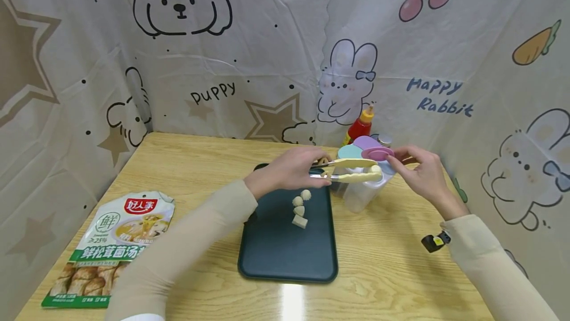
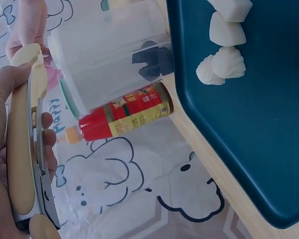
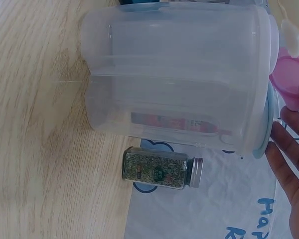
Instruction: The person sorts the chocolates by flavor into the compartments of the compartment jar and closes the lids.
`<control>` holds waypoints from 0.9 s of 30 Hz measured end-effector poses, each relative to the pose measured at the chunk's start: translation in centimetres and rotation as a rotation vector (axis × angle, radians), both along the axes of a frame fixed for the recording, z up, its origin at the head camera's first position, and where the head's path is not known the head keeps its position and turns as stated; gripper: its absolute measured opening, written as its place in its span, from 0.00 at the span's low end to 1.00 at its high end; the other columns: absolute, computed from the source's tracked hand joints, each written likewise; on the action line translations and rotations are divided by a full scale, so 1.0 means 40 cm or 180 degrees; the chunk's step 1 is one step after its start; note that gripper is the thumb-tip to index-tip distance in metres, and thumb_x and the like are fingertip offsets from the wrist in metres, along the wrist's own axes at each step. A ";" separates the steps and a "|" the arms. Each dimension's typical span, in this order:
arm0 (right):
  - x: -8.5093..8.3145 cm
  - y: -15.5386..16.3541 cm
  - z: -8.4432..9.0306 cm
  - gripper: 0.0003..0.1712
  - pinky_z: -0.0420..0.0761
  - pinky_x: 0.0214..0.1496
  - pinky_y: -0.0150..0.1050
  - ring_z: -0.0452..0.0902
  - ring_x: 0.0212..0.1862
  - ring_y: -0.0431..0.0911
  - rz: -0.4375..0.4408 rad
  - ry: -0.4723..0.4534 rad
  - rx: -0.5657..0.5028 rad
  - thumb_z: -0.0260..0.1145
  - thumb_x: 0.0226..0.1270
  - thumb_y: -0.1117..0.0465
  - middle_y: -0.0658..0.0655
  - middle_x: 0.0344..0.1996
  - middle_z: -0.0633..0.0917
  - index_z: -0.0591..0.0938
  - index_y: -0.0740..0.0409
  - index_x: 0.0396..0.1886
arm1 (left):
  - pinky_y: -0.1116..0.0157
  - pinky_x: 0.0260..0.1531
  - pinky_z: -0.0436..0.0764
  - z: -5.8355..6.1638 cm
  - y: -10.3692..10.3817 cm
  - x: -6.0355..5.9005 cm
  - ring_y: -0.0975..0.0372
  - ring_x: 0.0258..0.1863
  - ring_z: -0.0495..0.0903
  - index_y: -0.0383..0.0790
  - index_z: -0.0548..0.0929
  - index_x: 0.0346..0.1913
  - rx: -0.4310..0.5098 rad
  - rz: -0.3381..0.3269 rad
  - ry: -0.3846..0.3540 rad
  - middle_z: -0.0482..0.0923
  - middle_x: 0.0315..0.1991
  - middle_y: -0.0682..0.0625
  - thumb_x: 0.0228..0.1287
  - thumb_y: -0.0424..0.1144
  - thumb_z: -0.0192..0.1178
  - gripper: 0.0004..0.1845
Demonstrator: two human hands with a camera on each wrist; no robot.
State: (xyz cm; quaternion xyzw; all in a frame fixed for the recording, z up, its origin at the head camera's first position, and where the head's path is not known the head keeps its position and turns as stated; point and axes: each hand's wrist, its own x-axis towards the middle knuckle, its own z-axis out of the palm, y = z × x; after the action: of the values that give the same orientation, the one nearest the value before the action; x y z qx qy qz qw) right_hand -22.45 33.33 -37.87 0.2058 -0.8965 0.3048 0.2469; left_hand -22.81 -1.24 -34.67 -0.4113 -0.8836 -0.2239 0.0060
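Observation:
My left hand (image 1: 291,167) grips a pair of tongs (image 1: 352,178) with cream-coloured tips. A small white piece (image 1: 376,168) sits between the tips, over the clear compartmented container (image 1: 356,197). With thumb and fingers, my right hand (image 1: 420,172) pinches the raised pink lid (image 1: 378,153) of that container. Its other lids, purple (image 1: 366,142) and mint (image 1: 349,151) among them, lie flat. Dark pieces (image 2: 157,60) show through the container wall in the left wrist view. Several white pieces (image 1: 299,210), shell-like and blocky, lie in a row on the dark tray (image 1: 289,259).
Behind the container stands a red sauce bottle (image 1: 359,125) with a yellow cap. A glass spice jar (image 3: 157,168) is beside it in the right wrist view. At the left of the table lies a food pouch (image 1: 111,256). Printed cloth (image 1: 267,64) hangs around the table.

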 end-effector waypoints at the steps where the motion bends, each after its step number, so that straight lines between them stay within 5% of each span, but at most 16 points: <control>1: 0.001 0.000 0.000 0.08 0.74 0.46 0.14 0.71 0.42 0.16 -0.0004 -0.0005 0.0003 0.73 0.68 0.69 0.63 0.38 0.89 0.87 0.66 0.45 | 0.69 0.43 0.78 -0.001 0.005 -0.003 0.59 0.43 0.79 0.42 0.83 0.61 -0.0002 0.0009 -0.0011 0.86 0.49 0.49 0.66 0.50 0.73 0.26; 8: 0.003 -0.002 0.001 0.09 0.75 0.46 0.14 0.71 0.42 0.17 -0.0013 -0.0022 0.0000 0.73 0.69 0.68 0.63 0.39 0.89 0.87 0.66 0.46 | 0.69 0.41 0.75 -0.015 0.018 -0.017 0.60 0.42 0.77 0.42 0.83 0.61 0.0038 0.0053 -0.0069 0.86 0.48 0.48 0.65 0.50 0.74 0.26; 15: 0.004 -0.002 0.003 0.08 0.75 0.46 0.15 0.71 0.42 0.17 -0.0009 -0.0028 -0.0003 0.73 0.69 0.68 0.63 0.38 0.89 0.88 0.65 0.46 | 0.64 0.50 0.81 -0.022 0.010 -0.017 0.58 0.48 0.80 0.43 0.82 0.64 0.0017 0.0134 -0.0134 0.85 0.53 0.48 0.63 0.53 0.75 0.30; 27: 0.006 -0.002 0.004 0.09 0.74 0.46 0.13 0.72 0.42 0.18 0.0013 0.0006 -0.0037 0.74 0.67 0.70 0.63 0.38 0.89 0.88 0.65 0.46 | 0.60 0.45 0.78 -0.043 -0.135 0.050 0.61 0.43 0.76 0.41 0.82 0.61 -0.0062 0.0152 0.0021 0.82 0.48 0.49 0.61 0.54 0.76 0.31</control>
State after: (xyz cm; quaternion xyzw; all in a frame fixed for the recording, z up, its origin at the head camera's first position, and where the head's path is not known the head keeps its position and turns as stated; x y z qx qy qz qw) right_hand -22.21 33.25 -37.71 0.2065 -0.8940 0.3103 0.2484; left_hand -20.80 -6.65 -36.39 -0.3909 -0.8952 -0.2137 0.0101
